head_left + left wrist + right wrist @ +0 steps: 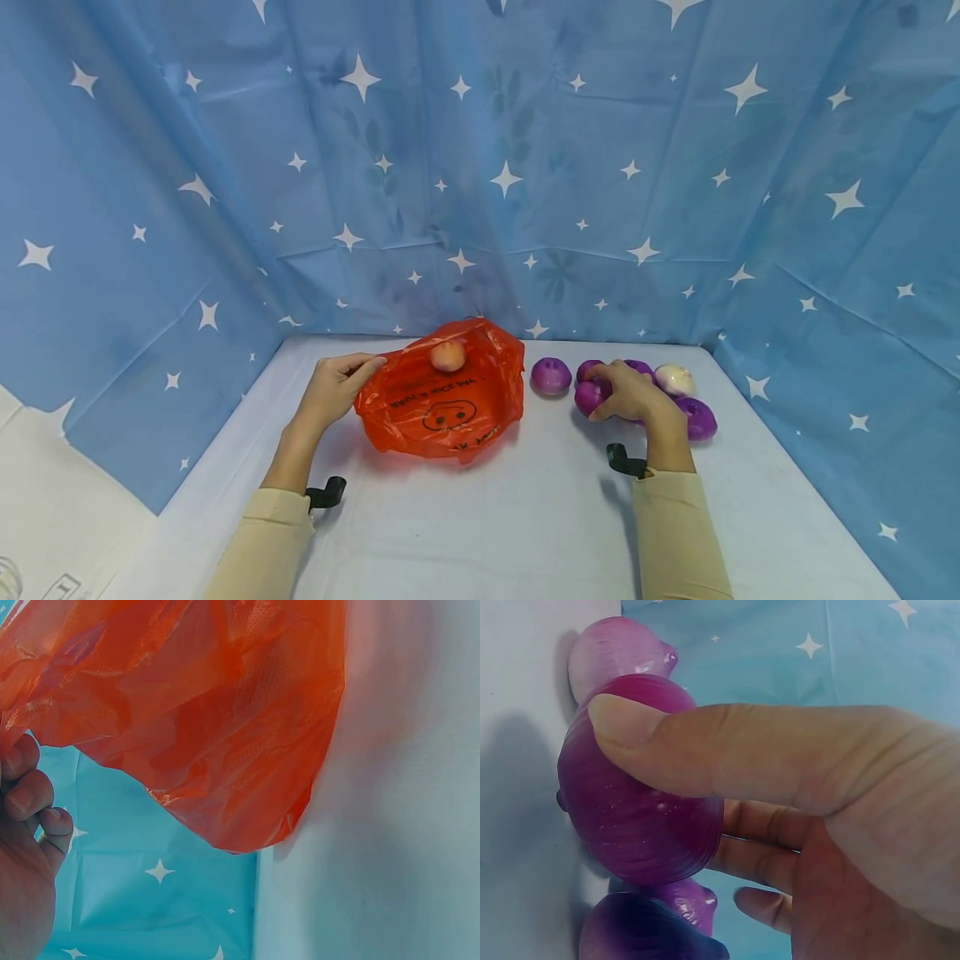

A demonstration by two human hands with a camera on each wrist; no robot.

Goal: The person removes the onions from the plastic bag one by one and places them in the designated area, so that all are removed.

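Observation:
My left hand [337, 390] pinches the rim of a red plastic bag [397, 392], whose mouth gapes towards me. Inside the bag, near its back edge, shows a pale orange, onion-like round thing [448, 356]. Over on the right, my right hand [633, 393] grips a purple onion [641, 836], thumb on the near side and fingers behind. Other purple onions lie close around that hand, partly hidden by it. The left wrist view has the bag's outside [225, 720] beside my curled fingers [34, 791].
A lone purple onion [551, 377] sits between the bag and the right hand. Beyond that hand are a whitish onion [675, 380] and a purple onion [699, 418]. A blue star-patterned curtain [480, 208] walls the white table [465, 533] at the back and sides.

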